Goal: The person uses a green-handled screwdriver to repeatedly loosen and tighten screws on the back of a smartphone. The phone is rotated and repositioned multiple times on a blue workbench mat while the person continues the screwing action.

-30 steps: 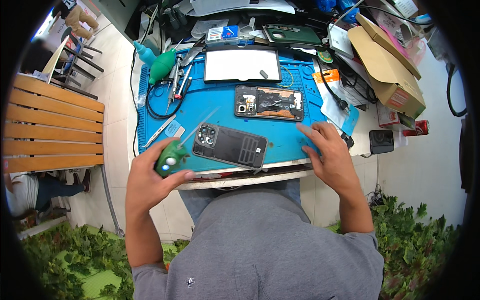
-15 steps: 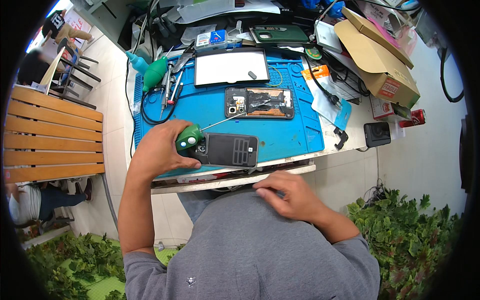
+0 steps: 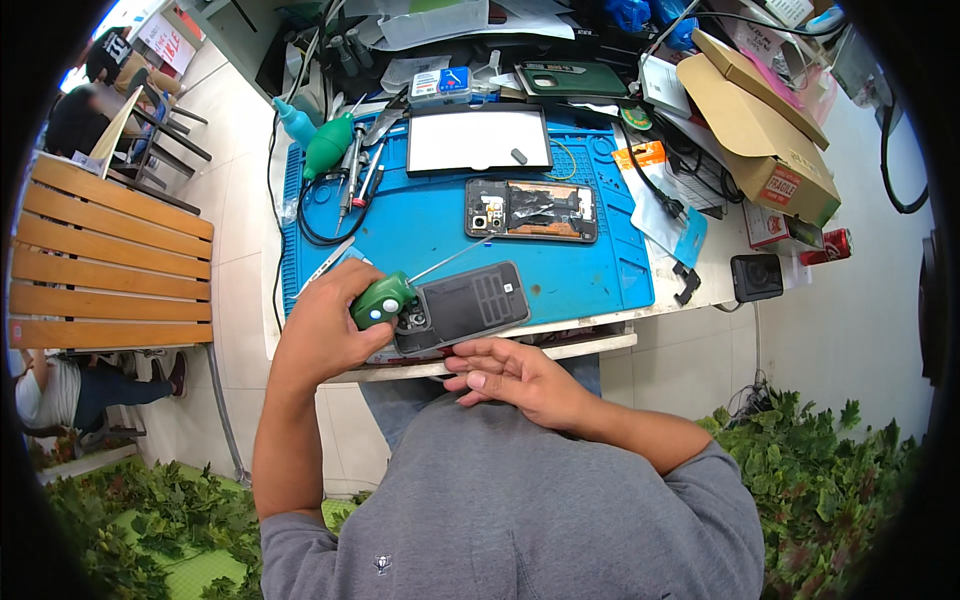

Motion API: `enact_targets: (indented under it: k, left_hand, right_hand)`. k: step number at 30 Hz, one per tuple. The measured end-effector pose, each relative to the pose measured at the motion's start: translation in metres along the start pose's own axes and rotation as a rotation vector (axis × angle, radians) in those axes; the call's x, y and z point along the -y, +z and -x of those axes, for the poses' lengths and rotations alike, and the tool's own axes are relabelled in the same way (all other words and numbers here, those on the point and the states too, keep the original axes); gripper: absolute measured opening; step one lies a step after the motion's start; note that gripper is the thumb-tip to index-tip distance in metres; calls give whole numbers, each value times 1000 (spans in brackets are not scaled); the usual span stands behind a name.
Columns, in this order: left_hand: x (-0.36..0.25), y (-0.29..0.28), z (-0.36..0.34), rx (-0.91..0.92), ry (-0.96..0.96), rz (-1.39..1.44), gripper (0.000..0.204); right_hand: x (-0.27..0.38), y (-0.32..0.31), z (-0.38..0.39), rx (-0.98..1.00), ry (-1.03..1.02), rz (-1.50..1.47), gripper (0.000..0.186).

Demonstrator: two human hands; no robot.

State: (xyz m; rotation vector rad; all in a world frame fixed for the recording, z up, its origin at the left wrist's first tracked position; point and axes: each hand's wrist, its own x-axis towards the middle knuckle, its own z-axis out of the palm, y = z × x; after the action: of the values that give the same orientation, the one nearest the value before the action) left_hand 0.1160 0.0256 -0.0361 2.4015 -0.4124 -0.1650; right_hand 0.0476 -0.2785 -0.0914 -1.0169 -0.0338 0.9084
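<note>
1. The shallow white tray (image 3: 460,140) held one small grey piece (image 3: 519,157); the open cardboard box (image 3: 745,125) stood at the right, its contents hidden.
2. The phone back (image 3: 470,303) lay slanted near the blue mat's (image 3: 590,280) front edge, nearer you than the opened phone (image 3: 532,212).
3. Your left hand (image 3: 332,322) clasped the green tool (image 3: 383,300), which partly blocked the phone back's camera corner.
4. Your right hand (image 3: 525,385) was unclenched, just beside it.
5. Counted: one green bulb (image 3: 330,147), one red can (image 3: 832,246).

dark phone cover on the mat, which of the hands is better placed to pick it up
Right, probably: the right hand looks empty, close to the cover, while the left hand holds the green tool.
</note>
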Motion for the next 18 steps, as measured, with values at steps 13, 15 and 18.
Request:
enact_targets:
  k: [13,15,18]
  left_hand:
    - [-20,12,32,132,-102,279,45]
    - [-24,12,38,132,-80,310,48]
    - [-18,2,54,36,-92,389,51]
  right_hand:
    - [-4,6,-9,-149,-5,-89,35]
    - [-1,5,-7,-152,-8,-65,34]
    - [17,-4,6,-129,24,0,32]
